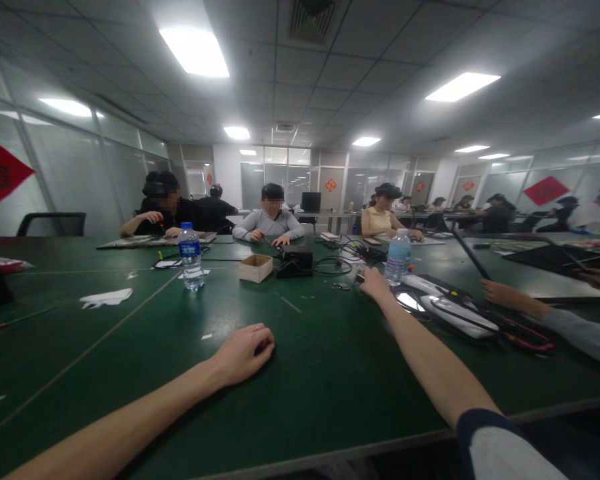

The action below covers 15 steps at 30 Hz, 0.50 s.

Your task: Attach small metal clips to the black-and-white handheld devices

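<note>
My left hand (245,350) rests on the green table (300,387), its fingers loosely curled with nothing visible in them; a ring is on one finger. Farther forward and to the right, my right hand (375,285) reaches across the tabletop with its fingers drawn together. At its fingertips is something small and dark that I cannot make out. Just left of these fingers lie some small metallic pieces (341,287). A water bottle with a blue label (398,259) stands close beside my right hand.
An open cardboard box (255,268) sits beside a black device (294,262). A blue-capped bottle (190,257) and a crumpled tissue (106,298) are on the left. White tools with cables (460,313) lie at right, near another person's hand (513,297). Several people sit across the table.
</note>
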Each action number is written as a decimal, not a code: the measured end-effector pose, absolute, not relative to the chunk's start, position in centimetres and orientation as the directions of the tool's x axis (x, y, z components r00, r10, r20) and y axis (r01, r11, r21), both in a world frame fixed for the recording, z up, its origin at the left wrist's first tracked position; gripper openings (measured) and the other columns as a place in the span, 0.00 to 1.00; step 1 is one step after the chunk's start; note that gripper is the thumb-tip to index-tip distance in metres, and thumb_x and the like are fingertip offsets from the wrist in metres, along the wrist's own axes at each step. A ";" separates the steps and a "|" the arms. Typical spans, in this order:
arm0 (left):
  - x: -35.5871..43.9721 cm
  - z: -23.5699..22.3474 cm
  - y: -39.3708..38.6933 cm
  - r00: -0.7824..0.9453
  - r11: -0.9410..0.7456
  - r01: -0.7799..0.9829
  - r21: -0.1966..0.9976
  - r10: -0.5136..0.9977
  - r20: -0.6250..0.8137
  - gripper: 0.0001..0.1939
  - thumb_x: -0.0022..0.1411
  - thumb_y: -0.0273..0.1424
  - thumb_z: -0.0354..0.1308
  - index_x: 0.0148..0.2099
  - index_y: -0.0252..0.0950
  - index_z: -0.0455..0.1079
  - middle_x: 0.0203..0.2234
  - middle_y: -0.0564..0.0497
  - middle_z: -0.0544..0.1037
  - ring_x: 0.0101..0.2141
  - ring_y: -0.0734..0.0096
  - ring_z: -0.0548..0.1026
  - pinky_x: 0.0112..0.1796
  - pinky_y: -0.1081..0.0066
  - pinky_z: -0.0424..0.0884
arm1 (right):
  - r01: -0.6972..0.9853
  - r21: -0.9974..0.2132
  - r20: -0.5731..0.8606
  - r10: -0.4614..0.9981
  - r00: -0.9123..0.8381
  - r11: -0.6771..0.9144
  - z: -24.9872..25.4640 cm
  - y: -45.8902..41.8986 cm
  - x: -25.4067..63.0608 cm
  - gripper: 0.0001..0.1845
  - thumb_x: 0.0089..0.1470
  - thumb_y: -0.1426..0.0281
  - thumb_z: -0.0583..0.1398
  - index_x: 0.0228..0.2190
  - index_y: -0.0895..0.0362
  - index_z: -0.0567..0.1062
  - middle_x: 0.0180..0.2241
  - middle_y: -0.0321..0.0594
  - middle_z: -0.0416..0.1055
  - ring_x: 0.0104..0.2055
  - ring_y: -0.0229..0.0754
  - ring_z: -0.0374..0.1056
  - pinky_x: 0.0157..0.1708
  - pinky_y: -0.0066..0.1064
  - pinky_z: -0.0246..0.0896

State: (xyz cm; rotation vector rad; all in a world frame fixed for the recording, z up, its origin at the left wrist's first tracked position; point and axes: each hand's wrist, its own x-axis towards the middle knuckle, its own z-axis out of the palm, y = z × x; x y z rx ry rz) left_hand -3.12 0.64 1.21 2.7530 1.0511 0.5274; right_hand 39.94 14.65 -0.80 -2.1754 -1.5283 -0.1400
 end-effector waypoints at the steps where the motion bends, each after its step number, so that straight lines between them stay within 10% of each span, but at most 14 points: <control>1: -3.1 1.3 0.6 0.693 -0.745 0.615 0.260 0.667 0.272 0.10 0.65 0.33 0.49 0.39 0.36 0.71 0.33 0.49 0.74 0.33 0.67 0.72 0.35 0.69 0.68 | 0.914 -0.305 0.348 0.863 0.367 -0.266 -0.8 14.6 39.8 0.20 0.50 0.74 0.63 0.46 0.57 0.68 0.47 0.50 0.62 0.49 0.52 0.66 0.46 0.38 0.61; 15: -3.2 0.7 1.0 0.698 -0.750 0.616 0.241 0.662 0.274 0.10 0.66 0.33 0.49 0.38 0.36 0.70 0.32 0.49 0.74 0.33 0.66 0.72 0.36 0.69 0.67 | 0.856 -0.447 0.327 0.844 0.425 -0.258 -0.6 14.9 40.3 0.22 0.47 0.73 0.65 0.45 0.58 0.70 0.47 0.51 0.65 0.51 0.53 0.66 0.47 0.37 0.61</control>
